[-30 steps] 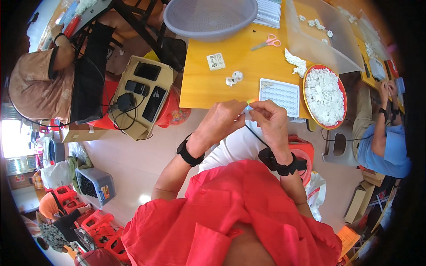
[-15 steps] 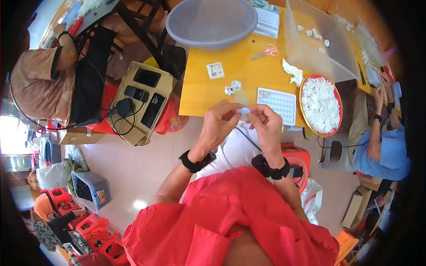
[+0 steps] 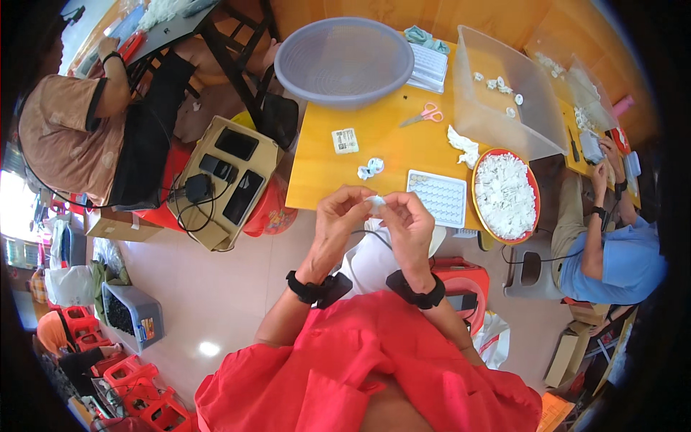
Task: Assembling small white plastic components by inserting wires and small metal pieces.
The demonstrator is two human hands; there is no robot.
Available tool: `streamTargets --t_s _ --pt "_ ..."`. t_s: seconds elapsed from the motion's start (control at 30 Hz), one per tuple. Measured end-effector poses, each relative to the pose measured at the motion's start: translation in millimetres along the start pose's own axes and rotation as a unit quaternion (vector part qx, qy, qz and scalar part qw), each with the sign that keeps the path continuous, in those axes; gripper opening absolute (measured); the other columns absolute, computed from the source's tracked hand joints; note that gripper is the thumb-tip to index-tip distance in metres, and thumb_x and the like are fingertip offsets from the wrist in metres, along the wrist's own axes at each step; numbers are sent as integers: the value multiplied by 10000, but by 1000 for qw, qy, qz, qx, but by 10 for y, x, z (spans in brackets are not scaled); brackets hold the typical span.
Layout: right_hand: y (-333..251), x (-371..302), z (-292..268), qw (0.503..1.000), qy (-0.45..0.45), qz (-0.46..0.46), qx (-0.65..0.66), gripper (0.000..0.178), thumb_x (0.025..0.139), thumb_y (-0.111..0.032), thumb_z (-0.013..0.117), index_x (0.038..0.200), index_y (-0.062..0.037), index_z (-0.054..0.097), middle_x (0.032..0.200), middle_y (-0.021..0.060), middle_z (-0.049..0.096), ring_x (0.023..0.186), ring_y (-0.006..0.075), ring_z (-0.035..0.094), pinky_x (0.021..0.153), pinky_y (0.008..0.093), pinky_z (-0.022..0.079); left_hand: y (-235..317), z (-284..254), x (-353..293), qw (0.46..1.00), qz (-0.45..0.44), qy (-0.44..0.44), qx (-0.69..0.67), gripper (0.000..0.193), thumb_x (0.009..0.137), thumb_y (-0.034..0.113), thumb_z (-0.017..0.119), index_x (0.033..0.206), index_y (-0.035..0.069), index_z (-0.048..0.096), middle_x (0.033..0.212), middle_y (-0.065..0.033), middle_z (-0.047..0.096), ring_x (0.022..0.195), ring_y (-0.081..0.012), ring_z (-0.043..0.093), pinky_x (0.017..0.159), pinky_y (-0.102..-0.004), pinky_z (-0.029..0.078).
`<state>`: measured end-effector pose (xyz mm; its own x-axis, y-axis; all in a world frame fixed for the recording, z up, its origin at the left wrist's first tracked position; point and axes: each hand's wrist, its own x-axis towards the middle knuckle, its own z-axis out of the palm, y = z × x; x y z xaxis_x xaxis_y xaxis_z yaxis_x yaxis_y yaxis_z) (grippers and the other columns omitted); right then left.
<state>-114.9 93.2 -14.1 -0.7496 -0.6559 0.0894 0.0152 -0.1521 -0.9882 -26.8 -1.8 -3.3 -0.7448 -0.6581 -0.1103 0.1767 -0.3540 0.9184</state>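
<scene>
Over the front edge of the yellow table (image 3: 317, 191), my left hand (image 3: 337, 225) and my right hand (image 3: 409, 229) meet with closed fingertips. Between them they pinch a small white piece (image 3: 375, 204), partly covered by the fingers; its exact kind is unclear. Beyond my right hand lies a white tray (image 3: 437, 199) with rows of small cells, a few holding tiny pieces at one corner. A red-rimmed round bowl (image 3: 476, 189) heaped with white strips (image 3: 507, 194) is right of it. Small white crumpled rounds (image 3: 371, 169) lie beyond my hands.
Pink-handled scissors (image 3: 425, 115), a grey-purple basin (image 3: 344, 61), a white cloth (image 3: 463, 146) and a translucent box (image 3: 504, 119) stand on the table. At left, a cardboard tray (image 3: 252, 194) holds phones and a cable. People sit at left (image 3: 68, 137) and right (image 3: 612, 248).
The view has shifted, so the table and hands appear lower and slightly left. My fingertips still pinch the small white piece, which looks turned a little.
</scene>
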Motion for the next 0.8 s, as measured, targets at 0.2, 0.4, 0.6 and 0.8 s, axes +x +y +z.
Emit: streamTargets --t_s 0.2,0.4,0.6,0.8 --pt "20 -53 -2 999 10 0 -37 75 802 -3 604 871 6 575 780 37 578 672 71 553 596 201 436 -120 28 -67 998 -15 52 -42 169 783 2 593 950 -12 613 819 -32 617 701 -80 559 635 -215 458" --pt "108 -80 56 1000 -8 -3 -17 85 794 4 601 875 9 576 781 44 592 636 69 551 562 201 433 -170 -56 -103 996 -14 60 -57 166 776 -38 569 935 -13 611 816 -35 610 705 -79 561 650 -212 483" --pt "-140 218 -244 998 1 58 -11 113 809 -83 616 884 -7 579 734 16 586 599 55 531 541 188 436 -68 51 -144 997 -21 56 -50 208 822 28 593 1025 -17 588 834 -24 580 746 -98 574 682 -222 496" --pt "-747 1262 -938 955 203 -172 -129 134 817 -63 589 943 -20 611 820 33 604 682 85 570 578 215 467 127 -131 -218 1000 11 24 -14 215 842 36 544 1048 -12 583 878 -49 583 792 -127 583 738 -260 484"
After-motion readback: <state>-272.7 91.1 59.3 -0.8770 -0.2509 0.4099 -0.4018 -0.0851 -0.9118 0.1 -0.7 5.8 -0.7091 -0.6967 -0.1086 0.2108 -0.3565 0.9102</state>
